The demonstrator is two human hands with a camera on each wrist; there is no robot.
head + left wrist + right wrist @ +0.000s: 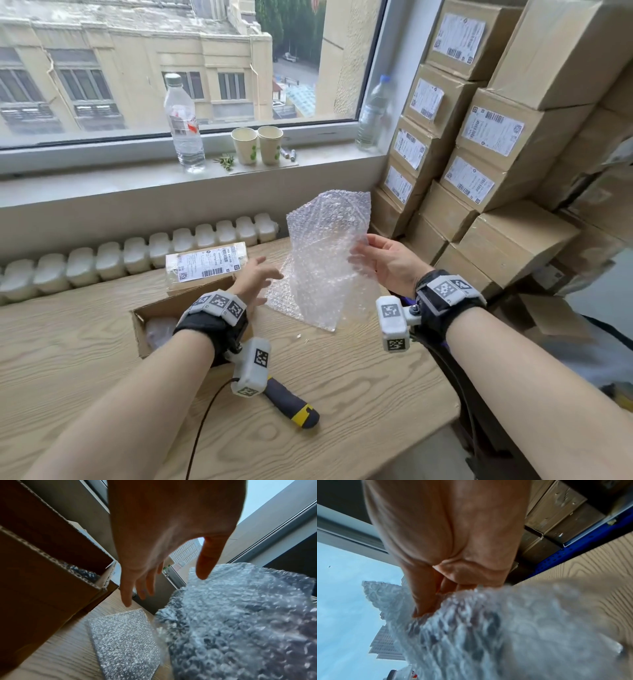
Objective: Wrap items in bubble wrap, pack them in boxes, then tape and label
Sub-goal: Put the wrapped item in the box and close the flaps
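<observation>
My right hand [373, 255] pinches the right edge of a clear bubble wrap sheet [329, 257] and holds it upright above the wooden table [359, 394]. In the right wrist view the thumb and fingers [426, 601] clamp that sheet [488, 635]. My left hand [257, 277] hovers with fingers spread just left of the sheet, holding nothing; the left wrist view shows its fingers [137, 582] apart from the wrap [240, 615]. More bubble wrap [123, 639] lies flat on the table below. An open cardboard box [144, 318] with a wrapped item [159, 330] inside sits under my left wrist.
A sealed labelled box [205, 265] lies behind the open one. A dark and yellow tool handle [291, 404] lies near the table's front. Stacked labelled cartons [486, 144] fill the right side. Two water bottles [183, 120] and paper cups [257, 144] stand on the windowsill.
</observation>
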